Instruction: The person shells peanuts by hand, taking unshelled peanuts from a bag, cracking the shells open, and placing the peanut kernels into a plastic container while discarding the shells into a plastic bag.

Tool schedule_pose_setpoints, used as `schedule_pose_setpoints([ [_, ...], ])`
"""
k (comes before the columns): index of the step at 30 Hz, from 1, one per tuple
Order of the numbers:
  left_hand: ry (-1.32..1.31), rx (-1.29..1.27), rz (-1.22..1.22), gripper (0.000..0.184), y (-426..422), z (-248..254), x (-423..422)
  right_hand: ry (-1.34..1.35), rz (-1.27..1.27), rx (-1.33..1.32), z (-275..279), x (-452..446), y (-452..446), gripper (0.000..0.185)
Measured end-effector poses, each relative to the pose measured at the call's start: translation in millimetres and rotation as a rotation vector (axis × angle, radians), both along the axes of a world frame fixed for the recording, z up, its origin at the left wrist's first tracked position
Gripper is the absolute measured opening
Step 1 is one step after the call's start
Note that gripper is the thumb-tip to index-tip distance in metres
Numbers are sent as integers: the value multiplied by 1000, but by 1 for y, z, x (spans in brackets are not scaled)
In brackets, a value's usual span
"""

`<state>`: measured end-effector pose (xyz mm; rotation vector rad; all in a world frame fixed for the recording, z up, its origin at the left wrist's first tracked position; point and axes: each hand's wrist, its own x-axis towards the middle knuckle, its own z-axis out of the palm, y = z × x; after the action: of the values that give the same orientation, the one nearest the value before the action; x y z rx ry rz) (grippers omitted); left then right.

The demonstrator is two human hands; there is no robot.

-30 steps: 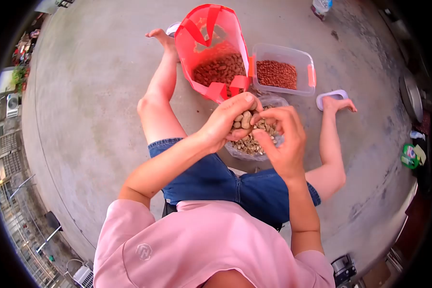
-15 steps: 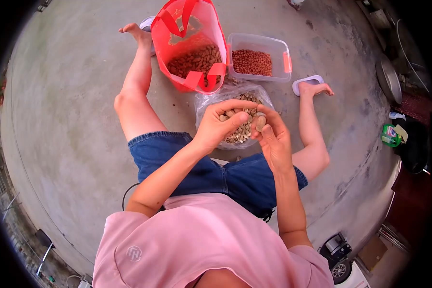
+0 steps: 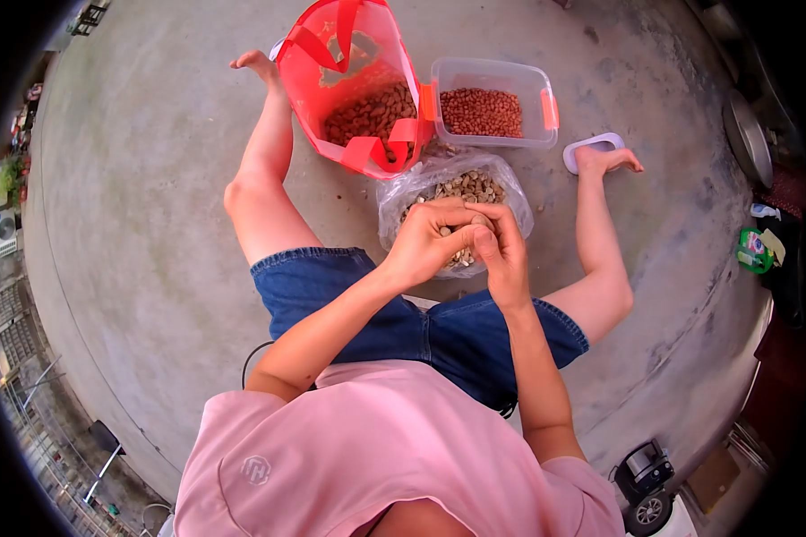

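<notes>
My left hand and my right hand meet over the bag, fingers curled and thumbs pressed in. Between their fingertips is a peanut, mostly covered by the fingers. More pale bits show in the curl of my left hand; whether they are pods or shells I cannot tell. Just below both hands, a clear plastic bag holds broken peanut shells. Beyond it, a red tote bag contains unshelled peanuts, and a clear plastic box contains reddish shelled peanuts.
Bare legs stretch out on both sides, with a pale slipper by the right foot. Along the right edge are a metal basin and a green container. A dark wheeled object stands at lower right on the concrete floor.
My hands have drawn together, and the peanut formerly plain in my right fingers is now largely covered. The whole view has shifted slightly, with the containers appearing further right.
</notes>
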<state>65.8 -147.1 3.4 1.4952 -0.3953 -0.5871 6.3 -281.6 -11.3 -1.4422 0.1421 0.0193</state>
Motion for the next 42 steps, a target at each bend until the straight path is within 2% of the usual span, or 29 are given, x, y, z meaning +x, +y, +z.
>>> schedule_pose_setpoints([
  [2,-1,9,20,17,-4,-20,-3,35,-30,80,-18,0,2,32],
  [5,169,68,39,18,-7,-60,-11,102,-85,202,-51,-6,7,27],
  [8,222,88,65,19,-7,-63,-14,151,-110,299,-71,-11,13,25],
  [11,146,174,99,16,-7,-71,-17,188,-77,400,-77,-13,13,26],
  [13,-47,217,78,15,-5,-68,-14,194,-11,465,-72,-12,9,28],
  [16,-246,177,61,15,-1,-67,-9,225,-67,576,-49,-9,8,28],
  [17,-298,145,56,15,0,-67,-7,228,-105,575,-41,-8,8,27],
  [19,-372,248,47,16,1,-58,-7,233,-184,574,-31,-7,10,24],
  [23,-341,556,-72,22,5,-16,2,83,-81,379,-45,-14,2,17],
  [26,-74,135,-139,30,4,-37,-2,43,-101,191,-36,-13,3,19],
  [28,17,119,-183,32,6,-34,0,74,-122,67,-28,-11,4,26],
  [31,116,111,-249,35,6,-27,0,-121,-63,-349,-17,-8,3,40],
  [35,32,149,-278,33,8,-27,-3,-70,-123,-330,-24,-11,6,47],
  [38,-134,136,-162,30,4,-30,-13,39,-203,-246,-18,-8,14,48],
  [42,-340,241,-112,24,3,-33,-18,292,-308,146,-16,-4,21,45],
])
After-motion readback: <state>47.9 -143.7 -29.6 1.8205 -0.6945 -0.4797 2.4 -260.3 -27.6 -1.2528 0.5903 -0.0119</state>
